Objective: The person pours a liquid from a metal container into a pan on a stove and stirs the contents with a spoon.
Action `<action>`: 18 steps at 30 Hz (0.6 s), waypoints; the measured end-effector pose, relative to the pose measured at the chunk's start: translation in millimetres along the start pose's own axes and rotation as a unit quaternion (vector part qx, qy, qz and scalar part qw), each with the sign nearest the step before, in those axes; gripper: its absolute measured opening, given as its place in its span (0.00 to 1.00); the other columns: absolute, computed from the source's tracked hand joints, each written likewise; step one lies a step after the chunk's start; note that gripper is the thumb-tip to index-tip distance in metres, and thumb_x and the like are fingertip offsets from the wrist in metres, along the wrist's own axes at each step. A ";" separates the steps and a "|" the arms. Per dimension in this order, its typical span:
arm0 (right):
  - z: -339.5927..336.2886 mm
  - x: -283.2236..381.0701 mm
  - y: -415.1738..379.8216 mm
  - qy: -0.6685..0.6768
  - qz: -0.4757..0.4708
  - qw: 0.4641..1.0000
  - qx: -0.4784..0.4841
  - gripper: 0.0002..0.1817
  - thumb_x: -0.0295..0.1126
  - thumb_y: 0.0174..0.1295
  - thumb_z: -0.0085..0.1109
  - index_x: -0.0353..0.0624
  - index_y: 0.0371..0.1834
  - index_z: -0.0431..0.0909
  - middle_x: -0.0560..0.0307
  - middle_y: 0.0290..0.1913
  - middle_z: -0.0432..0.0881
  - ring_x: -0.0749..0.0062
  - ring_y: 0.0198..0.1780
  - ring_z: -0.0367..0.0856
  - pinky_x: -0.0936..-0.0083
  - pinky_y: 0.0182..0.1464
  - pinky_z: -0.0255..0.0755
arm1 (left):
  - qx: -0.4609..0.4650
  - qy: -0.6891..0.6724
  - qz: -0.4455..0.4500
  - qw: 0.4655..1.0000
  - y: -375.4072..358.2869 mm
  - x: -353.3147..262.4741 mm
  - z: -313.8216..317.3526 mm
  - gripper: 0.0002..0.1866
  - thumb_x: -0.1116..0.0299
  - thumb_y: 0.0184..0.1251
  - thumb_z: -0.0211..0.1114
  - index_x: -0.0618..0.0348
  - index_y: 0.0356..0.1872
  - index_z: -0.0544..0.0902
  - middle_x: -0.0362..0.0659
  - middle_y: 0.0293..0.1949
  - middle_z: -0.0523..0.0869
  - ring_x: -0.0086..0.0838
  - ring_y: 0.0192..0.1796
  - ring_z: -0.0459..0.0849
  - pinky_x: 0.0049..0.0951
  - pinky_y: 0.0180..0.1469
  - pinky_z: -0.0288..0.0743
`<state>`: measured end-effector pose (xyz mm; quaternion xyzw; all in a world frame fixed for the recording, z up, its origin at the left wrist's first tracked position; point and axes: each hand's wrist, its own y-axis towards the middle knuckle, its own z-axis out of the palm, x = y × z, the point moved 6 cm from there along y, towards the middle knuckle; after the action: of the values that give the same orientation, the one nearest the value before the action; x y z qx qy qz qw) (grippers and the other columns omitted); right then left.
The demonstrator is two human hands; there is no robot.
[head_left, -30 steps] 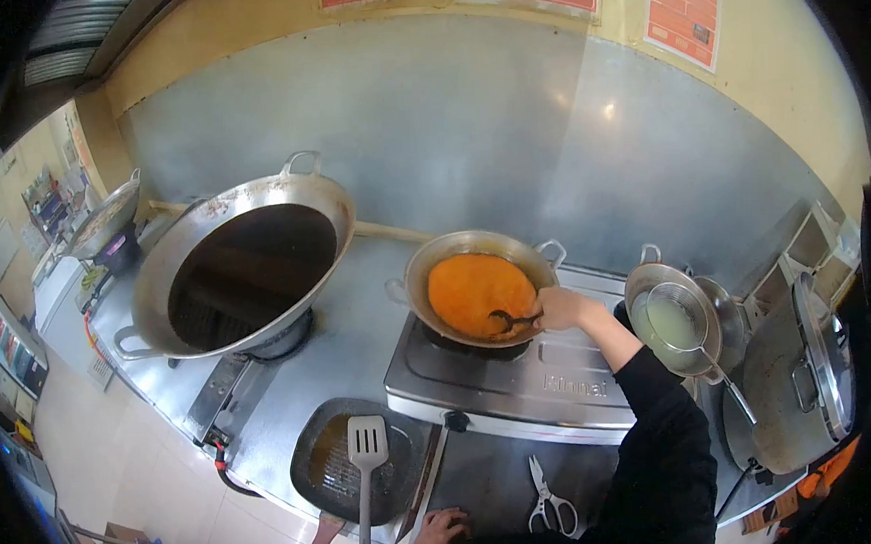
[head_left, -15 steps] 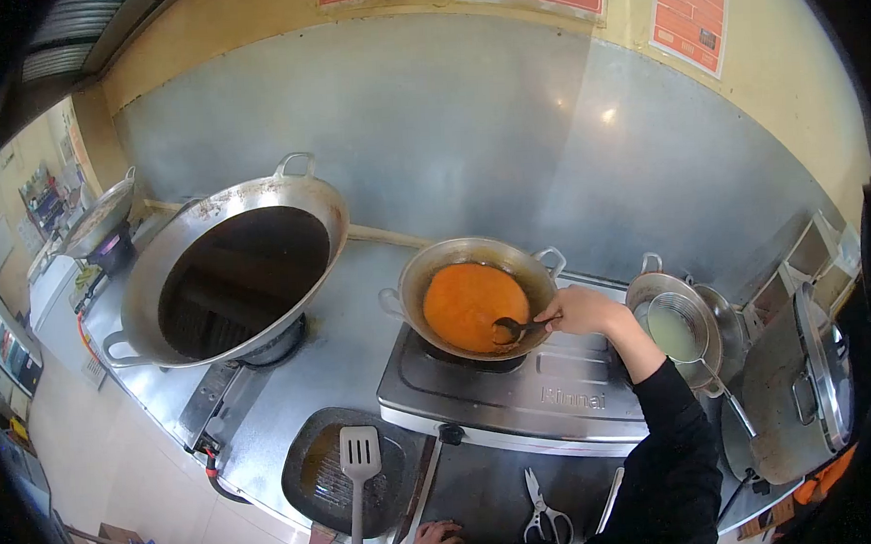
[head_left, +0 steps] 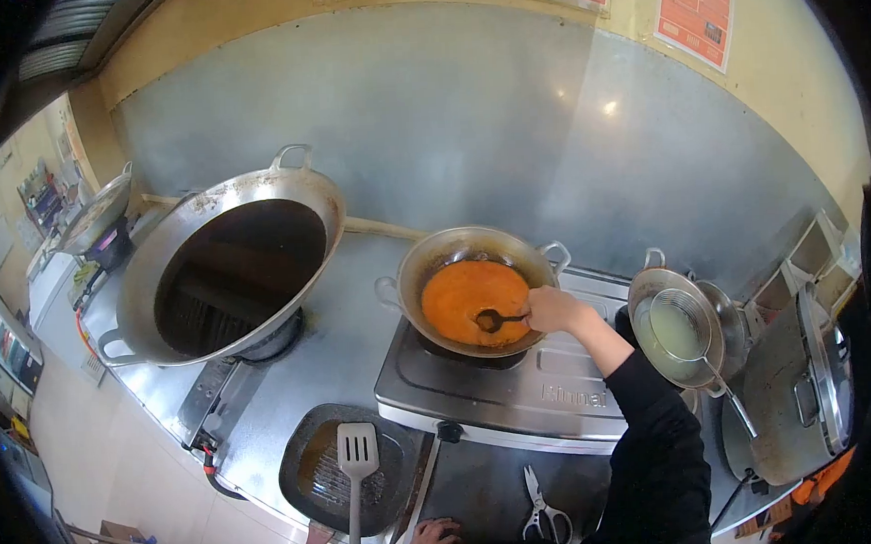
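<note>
Moved since earlier: spoon bowl [head_left: 487, 319] now sits nearer the middle of the orange sauce [head_left: 471, 300], where half a second ago it lay at the near right edge of the pan; the right hand [head_left: 552, 309] has drawn in over the rim with it.

Head view, right hand: closed around the dark spoon handle, fingers curled tight, black sleeve [head_left: 657, 437] trailing back toward the camera.

Head view, left hand [head_left: 433, 539]: low at the picture's bottom edge, resting on the front lip of the worktop [head_left: 351, 349]; how far its fingers are open I cannot tell, and it appears to hold nothing.

Small wok [head_left: 475, 288]: two-handled, on the gas stove [head_left: 518, 390], sauce spread smooth across its bottom with a darker ring at the edge.

What the shift suggests: stirring is under way, the spoon sweeping through the sauce instead of parking at one side.

Large wok [head_left: 226, 267]: left of the stove, tilted on its burner, dark inside.

Grill pan [head_left: 313, 467]: at the near edge, with a slotted spatula [head_left: 356, 455] lying across it.

Scissors [head_left: 541, 506]: flat on the worktop in front of the stove.

Strainer [head_left: 679, 322]: resting in a metal bowl right of the stove, well apart from the hand.
</note>
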<state>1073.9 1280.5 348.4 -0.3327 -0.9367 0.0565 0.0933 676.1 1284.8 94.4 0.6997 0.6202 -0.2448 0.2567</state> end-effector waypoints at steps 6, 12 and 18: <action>-37.1 6.5 -17.0 -0.013 -0.045 0.999 0.027 0.11 0.33 0.44 0.53 0.50 0.34 0.79 0.50 0.33 0.78 0.56 0.37 0.76 0.68 0.39 0.69 | 0.011 -0.006 -0.010 1.000 3.9 -10.3 -11.5 0.09 0.67 0.50 0.55 0.41 0.33 0.78 0.36 0.48 0.72 0.30 0.56 0.64 0.36 0.57 0.48; -44.7 16.8 -43.1 -0.080 0.010 0.996 0.034 0.12 0.33 0.45 0.54 0.54 0.36 0.79 0.51 0.31 0.78 0.59 0.37 0.76 0.68 0.38 0.69 | 0.058 0.020 -0.026 0.998 8.1 -13.1 -12.8 0.08 0.67 0.50 0.55 0.41 0.32 0.79 0.36 0.47 0.72 0.29 0.56 0.64 0.36 0.57 0.48; -6.5 -1.9 -14.9 -0.046 0.033 0.998 -0.023 0.10 0.30 0.43 0.52 0.46 0.30 0.78 0.50 0.31 0.78 0.55 0.34 0.77 0.66 0.38 0.70 | -0.003 -0.017 -0.003 1.000 5.9 -16.4 -19.1 0.07 0.67 0.50 0.54 0.42 0.30 0.78 0.37 0.47 0.72 0.29 0.56 0.64 0.36 0.57 0.49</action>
<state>1067.5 1268.1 357.0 -0.3621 -0.9297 0.0538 0.0402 680.6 1284.7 119.9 0.6930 0.6183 -0.2556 0.2685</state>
